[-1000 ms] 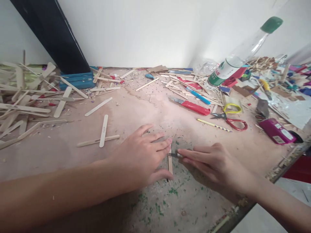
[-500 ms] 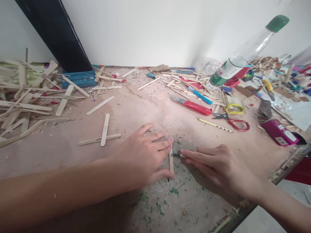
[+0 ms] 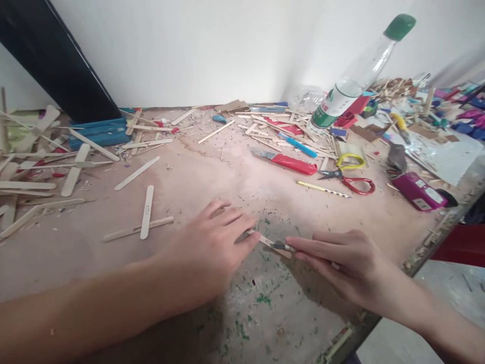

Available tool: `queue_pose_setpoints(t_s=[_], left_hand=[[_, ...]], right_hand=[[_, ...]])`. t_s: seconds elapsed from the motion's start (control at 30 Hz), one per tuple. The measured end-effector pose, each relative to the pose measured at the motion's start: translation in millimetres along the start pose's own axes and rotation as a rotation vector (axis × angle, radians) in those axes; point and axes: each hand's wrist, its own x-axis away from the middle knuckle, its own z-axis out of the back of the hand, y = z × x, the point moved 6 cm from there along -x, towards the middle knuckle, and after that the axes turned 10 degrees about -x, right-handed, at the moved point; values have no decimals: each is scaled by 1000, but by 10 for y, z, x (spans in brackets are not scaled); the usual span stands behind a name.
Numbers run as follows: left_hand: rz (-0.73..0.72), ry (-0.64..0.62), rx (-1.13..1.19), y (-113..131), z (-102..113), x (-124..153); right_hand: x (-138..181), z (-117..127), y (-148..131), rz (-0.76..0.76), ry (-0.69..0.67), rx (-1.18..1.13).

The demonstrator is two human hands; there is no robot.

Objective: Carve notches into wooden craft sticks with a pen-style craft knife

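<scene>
My left hand (image 3: 217, 242) is closed over one end of a wooden craft stick (image 3: 264, 239), which slants down to the right on the table. Pencil-like marks show on the stick's face. Between the fingers of my right hand (image 3: 348, 258) is a craft knife (image 3: 282, 246), its metal tip on or just over the stick; most of its handle is hidden by the hand. Left of my hands, a marked craft stick (image 3: 147, 212) lies across a plain craft stick (image 3: 117, 233).
Behind my hands lie a red utility knife (image 3: 293, 164), scissors (image 3: 354, 182) and a yellow pencil (image 3: 322, 189). A clear bottle (image 3: 337, 103) stands tilted in view among loose sticks. At right is a purple sharpener-like box (image 3: 419, 192), near the table edge (image 3: 413, 258).
The stick has turned from nearly upright in view to a slant down to the right. My left fingers have closed round its far end. The whole view has shifted slightly.
</scene>
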Motion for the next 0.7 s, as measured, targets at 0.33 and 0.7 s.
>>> queue_pose_setpoints(t_s=[0.33, 0.7], left_hand=[[1, 47, 120, -55, -45, -2], [-20, 26, 89, 4, -39, -8]], right_hand=[[151, -36, 85, -59, -8, -51], [27, -139, 24, -5, -16, 6]])
